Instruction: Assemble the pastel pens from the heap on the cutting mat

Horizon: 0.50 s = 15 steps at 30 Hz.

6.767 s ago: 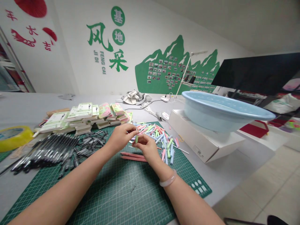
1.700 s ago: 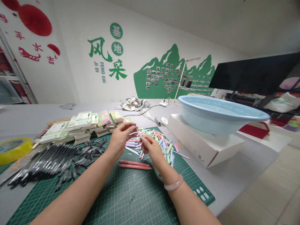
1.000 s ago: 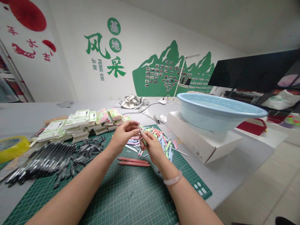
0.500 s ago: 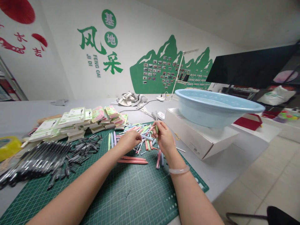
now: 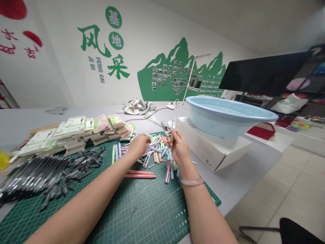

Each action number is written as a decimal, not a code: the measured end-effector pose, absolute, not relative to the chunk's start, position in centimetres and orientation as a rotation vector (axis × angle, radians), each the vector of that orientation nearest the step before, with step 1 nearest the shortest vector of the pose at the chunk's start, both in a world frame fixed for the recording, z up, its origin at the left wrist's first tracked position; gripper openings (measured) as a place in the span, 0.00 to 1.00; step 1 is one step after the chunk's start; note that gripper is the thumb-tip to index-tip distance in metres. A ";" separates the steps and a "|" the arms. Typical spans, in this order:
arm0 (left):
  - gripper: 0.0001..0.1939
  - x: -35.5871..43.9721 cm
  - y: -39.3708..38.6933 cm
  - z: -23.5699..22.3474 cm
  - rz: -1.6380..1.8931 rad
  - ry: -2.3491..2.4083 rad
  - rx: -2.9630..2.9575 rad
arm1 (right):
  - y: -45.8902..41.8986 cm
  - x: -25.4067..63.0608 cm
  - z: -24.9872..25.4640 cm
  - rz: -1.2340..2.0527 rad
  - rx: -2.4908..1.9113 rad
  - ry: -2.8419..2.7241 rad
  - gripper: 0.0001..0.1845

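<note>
My right hand [image 5: 178,147] is closed round a light green pen barrel [image 5: 172,138] and holds it upright above a heap of pastel pen parts [image 5: 156,153]. My left hand [image 5: 139,145] reaches down into the same heap with fingers curled, and what they grip, if anything, is hidden. Two finished pink pens [image 5: 140,174] lie side by side on the green cutting mat [image 5: 132,213] just in front of my hands. A few pale barrels [image 5: 116,151] lie in a row to the left of the heap.
Black pen refills [image 5: 38,173] are piled at the left of the mat. Stacks of packaged cards [image 5: 81,130] sit behind them. A pale blue basin [image 5: 225,117] rests on a white box [image 5: 210,145] to the right. A dark chair [image 5: 299,232] stands below right.
My hands have come apart. The right hand has carried the green barrel to the right, and the left hand has dropped into the heap of parts. The view has turned right.
</note>
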<state>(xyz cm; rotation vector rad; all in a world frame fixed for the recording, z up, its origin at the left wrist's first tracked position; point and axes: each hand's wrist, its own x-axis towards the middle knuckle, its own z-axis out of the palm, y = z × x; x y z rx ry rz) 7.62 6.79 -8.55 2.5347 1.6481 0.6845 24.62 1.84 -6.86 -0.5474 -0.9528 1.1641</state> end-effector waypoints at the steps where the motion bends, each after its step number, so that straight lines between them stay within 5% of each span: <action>1: 0.11 7.5 7.3 -8.4 0.682 1.671 2.528 | 1.8 24.6 -6.8 1.163 -0.547 -0.960 0.09; 15: 0.12 10.1 12.3 -7.8 0.562 1.633 2.482 | 1.6 24.0 -6.6 1.162 -0.594 -0.997 0.10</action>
